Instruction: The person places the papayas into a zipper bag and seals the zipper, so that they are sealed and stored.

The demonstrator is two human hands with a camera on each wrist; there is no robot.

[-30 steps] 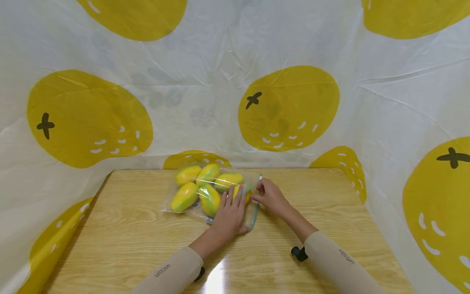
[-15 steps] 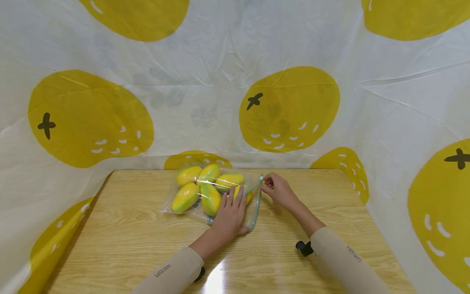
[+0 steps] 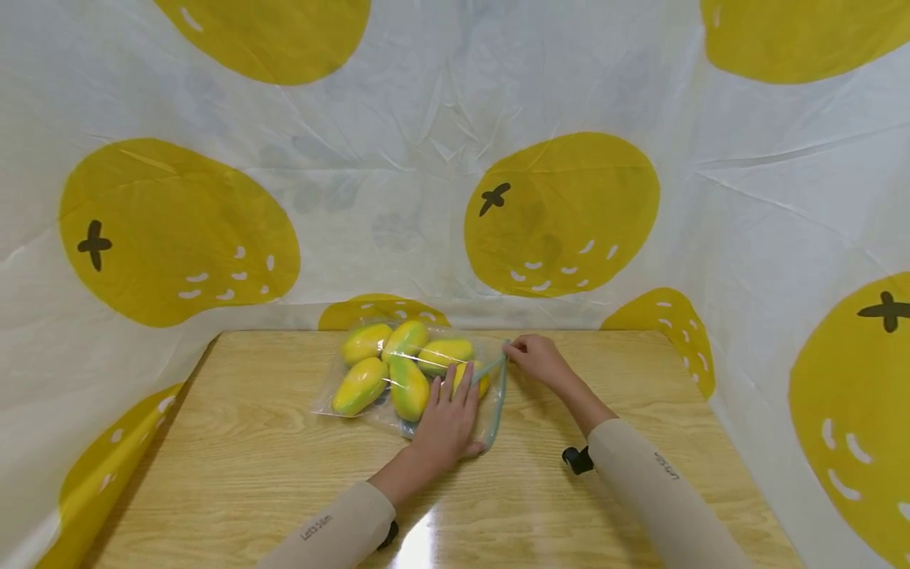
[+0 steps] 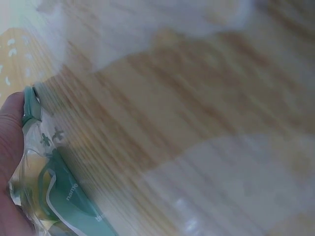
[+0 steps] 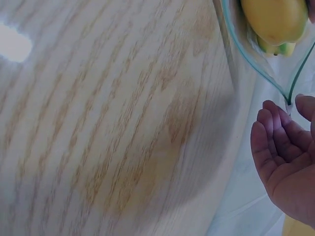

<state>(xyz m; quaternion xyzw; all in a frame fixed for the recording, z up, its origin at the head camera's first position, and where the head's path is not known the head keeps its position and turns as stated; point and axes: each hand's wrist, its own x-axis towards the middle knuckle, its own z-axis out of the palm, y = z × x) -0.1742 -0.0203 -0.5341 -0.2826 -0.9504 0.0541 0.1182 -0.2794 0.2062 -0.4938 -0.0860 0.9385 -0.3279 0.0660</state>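
Note:
A clear zip bag [image 3: 387, 407] with a teal-green closure strip lies on the table and holds several yellow-green mangoes [image 3: 359, 386]. My left hand [image 3: 446, 423] rests on the bag's right part, its fingers stretched over a mango [image 3: 460, 379] and its thumb at the lower end of the strip. In the left wrist view, that thumb [image 4: 11, 118] touches the green edge. At the far end of the strip, my right hand [image 3: 538, 359] pinches the bag's corner between thumb and curled fingers. The right wrist view shows the two strip edges [image 5: 263, 73] apart, meeting near the fingertips.
The wooden table [image 3: 270, 474] runs back to a white cloth [image 3: 384, 205] printed with big yellow fruit, which also hangs at both sides. Black wrist-worn devices [image 3: 577, 460] show beside the beige sleeves [image 3: 647, 474].
My right hand has moved from the strip's middle up and right to the far corner, where its fingers now close on the bag. The left hand and mangoes have stayed nearly still.

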